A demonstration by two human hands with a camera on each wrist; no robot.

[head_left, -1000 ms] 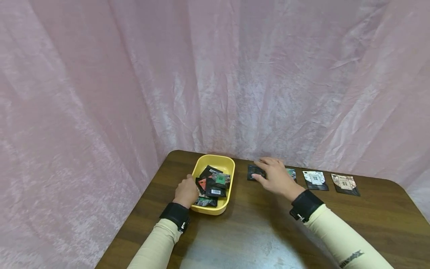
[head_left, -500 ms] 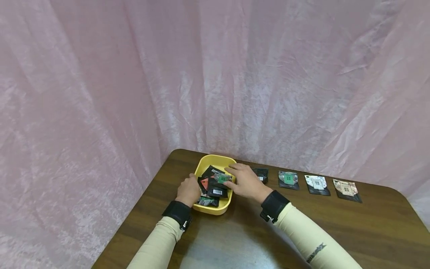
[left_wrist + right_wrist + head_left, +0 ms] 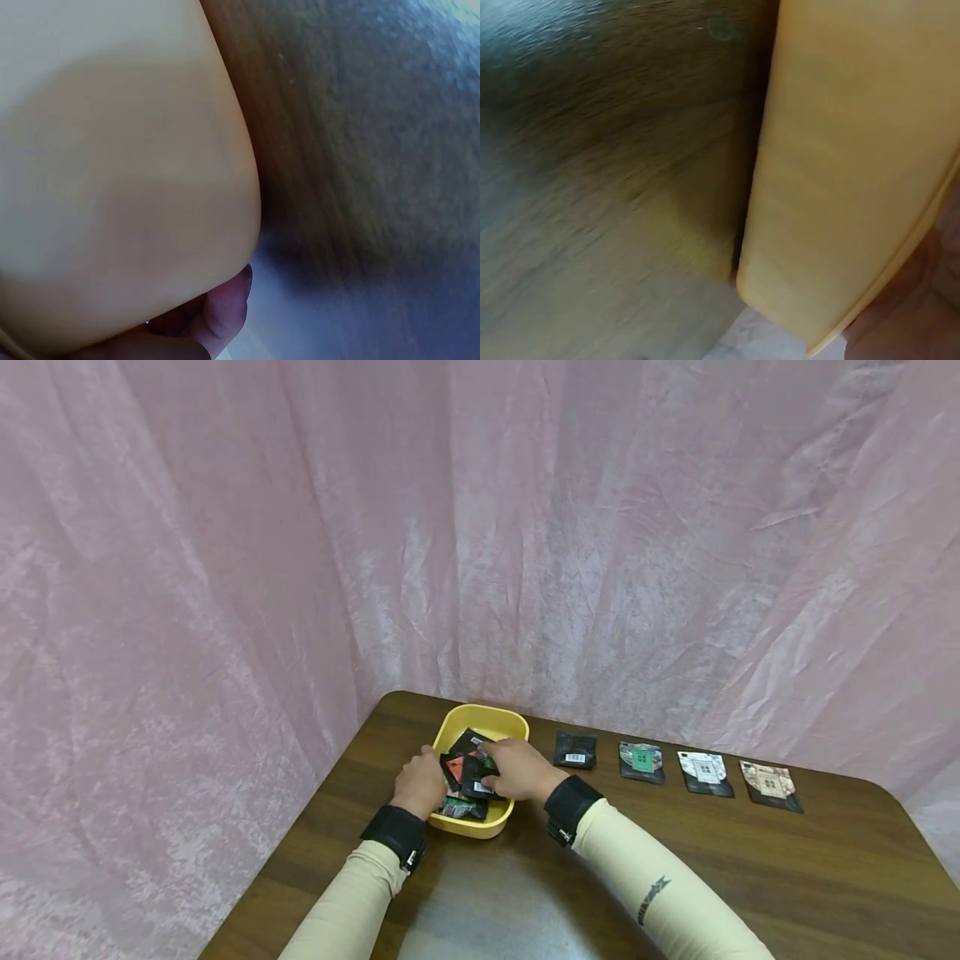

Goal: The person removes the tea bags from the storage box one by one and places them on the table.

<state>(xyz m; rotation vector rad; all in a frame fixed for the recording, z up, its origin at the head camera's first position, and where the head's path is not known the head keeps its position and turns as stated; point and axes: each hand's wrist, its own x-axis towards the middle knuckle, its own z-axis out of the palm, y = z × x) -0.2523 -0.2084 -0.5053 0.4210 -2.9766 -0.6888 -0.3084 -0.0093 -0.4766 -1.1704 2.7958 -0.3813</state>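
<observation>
My left hand (image 3: pixel 420 783) grips the left rim of a yellow plastic bin (image 3: pixel 491 828); in the left wrist view, fingers (image 3: pixel 227 304) lie against the bin's outer wall. Inside the bin is a loose pile of small black packets, one with an orange label (image 3: pixel 455 767) and one with a barcode (image 3: pixel 480 787). My right hand (image 3: pixel 521 770) reaches over the bin's right side, thumb and fingers spread across a green-labelled packet (image 3: pixel 489 762), which is mostly hidden under it. In the right wrist view, the bin's wall covers most of that hand.
To the right of the bin, packets lie in a row on the brown wooden table (image 3: pixel 675 860): a black one with a barcode (image 3: pixel 575 750), a green-labelled one (image 3: pixel 641 762), a white one (image 3: pixel 705 773) and a beige one (image 3: pixel 771 785). A pink curtain (image 3: pixel 600 568) hangs right behind the table.
My right hand has left the black barcoded packet at the row's left end and moved left into the bin, over the green-labelled packet. My left hand stays on the bin's rim.
</observation>
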